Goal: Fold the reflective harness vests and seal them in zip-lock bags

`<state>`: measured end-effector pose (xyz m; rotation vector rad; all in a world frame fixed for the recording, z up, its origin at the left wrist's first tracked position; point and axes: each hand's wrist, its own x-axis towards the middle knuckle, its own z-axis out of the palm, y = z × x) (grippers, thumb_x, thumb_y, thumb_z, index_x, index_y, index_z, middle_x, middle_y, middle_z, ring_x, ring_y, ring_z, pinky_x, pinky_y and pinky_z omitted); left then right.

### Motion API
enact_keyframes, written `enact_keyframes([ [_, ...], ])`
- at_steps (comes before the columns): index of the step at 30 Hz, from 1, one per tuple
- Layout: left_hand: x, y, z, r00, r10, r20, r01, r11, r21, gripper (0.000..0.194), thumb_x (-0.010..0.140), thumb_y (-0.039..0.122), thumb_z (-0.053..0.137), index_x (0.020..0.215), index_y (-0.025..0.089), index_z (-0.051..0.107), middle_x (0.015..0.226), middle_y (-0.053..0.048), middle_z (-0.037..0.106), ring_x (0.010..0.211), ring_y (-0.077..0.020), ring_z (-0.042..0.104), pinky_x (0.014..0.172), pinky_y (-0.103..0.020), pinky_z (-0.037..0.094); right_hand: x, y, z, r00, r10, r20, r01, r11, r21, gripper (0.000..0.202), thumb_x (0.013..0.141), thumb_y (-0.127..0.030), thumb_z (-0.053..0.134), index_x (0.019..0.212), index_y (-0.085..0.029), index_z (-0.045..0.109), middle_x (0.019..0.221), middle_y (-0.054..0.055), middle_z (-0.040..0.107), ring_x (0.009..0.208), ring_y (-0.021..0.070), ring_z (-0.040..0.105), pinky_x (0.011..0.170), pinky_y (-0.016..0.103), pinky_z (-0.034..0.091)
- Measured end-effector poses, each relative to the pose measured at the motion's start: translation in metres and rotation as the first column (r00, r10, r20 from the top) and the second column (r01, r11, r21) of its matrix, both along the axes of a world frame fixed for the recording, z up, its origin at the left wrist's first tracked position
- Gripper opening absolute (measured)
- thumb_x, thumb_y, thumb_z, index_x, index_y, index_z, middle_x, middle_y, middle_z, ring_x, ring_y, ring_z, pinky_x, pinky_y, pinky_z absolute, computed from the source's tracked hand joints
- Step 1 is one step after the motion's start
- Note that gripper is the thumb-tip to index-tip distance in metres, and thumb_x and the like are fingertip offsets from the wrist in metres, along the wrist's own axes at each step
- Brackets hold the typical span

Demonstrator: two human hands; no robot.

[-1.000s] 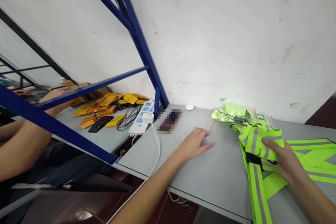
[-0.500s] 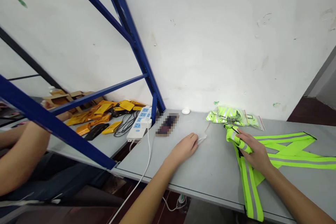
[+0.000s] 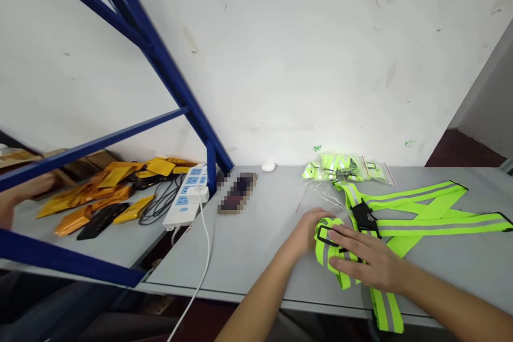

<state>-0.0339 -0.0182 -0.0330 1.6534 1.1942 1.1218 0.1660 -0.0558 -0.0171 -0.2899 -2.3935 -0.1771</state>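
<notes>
A bundle of folded neon-yellow reflective strap (image 3: 325, 256) with a black buckle sits between my two hands. My left hand (image 3: 308, 228) holds its left side, the fingers partly hidden behind it. Across its right side lies my right hand (image 3: 371, 259), fingers pressed on the folds. Just beyond my hands a clear plastic bag (image 3: 324, 195) rests on the table. To the right, another neon-yellow strap harness (image 3: 433, 224) is spread out with a black buckle; one strap hangs toward the front edge.
Bagged neon straps (image 3: 340, 165) lie by the wall, near a white rounded object (image 3: 268, 166). A blurred phone-like object (image 3: 237, 193), power strip (image 3: 186, 197) and white cable are left. Beyond the blue frame (image 3: 160, 72) are yellow packets (image 3: 116, 176) and another person's hand.
My left hand has let go of the clear bag and moved right to the strap bundle. My right hand has brought the bundle left and nearer. The camera view has shifted.
</notes>
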Motion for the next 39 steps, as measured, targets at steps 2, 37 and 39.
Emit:
enact_keyframes([
  [2,-0.008,0.003,-0.002,0.987,-0.101,-0.129,0.103,0.995,0.008,0.018,0.064,0.021,0.067,0.081,0.019,0.073,0.081,-0.005,0.069,0.073,-0.0204,0.063,0.071,-0.033,0.05,-0.002,0.001,0.0,1.0,-0.007,0.014,0.007,1.0,-0.005,0.028,0.087,-0.011,0.059,0.113,-0.02,0.063,0.136,0.014,0.055,0.135,0.0259,0.037,0.104,0.041,0.043],
  [37,-0.008,-0.004,0.003,0.918,0.274,-0.285,-0.063,0.813,0.579,0.038,0.089,0.002,0.042,0.099,0.028,0.068,0.088,0.003,0.076,0.098,-0.0157,0.065,0.104,-0.044,0.024,0.0,0.028,-0.013,0.982,-0.176,0.074,0.175,0.984,0.018,0.028,0.092,-0.006,0.047,0.114,-0.017,0.061,0.124,0.014,0.064,0.131,0.0247,0.044,0.104,0.045,0.047],
  [39,-0.004,-0.005,0.003,0.912,0.292,-0.288,-0.041,0.764,0.644,0.038,0.088,0.001,0.043,0.099,0.027,0.067,0.09,0.003,0.076,0.097,-0.0153,0.066,0.102,-0.042,0.026,-0.001,0.028,-0.01,0.98,-0.193,0.047,0.192,0.981,0.022,0.028,0.091,-0.005,0.046,0.113,-0.016,0.061,0.122,0.015,0.065,0.129,0.0246,0.047,0.102,0.044,0.049],
])
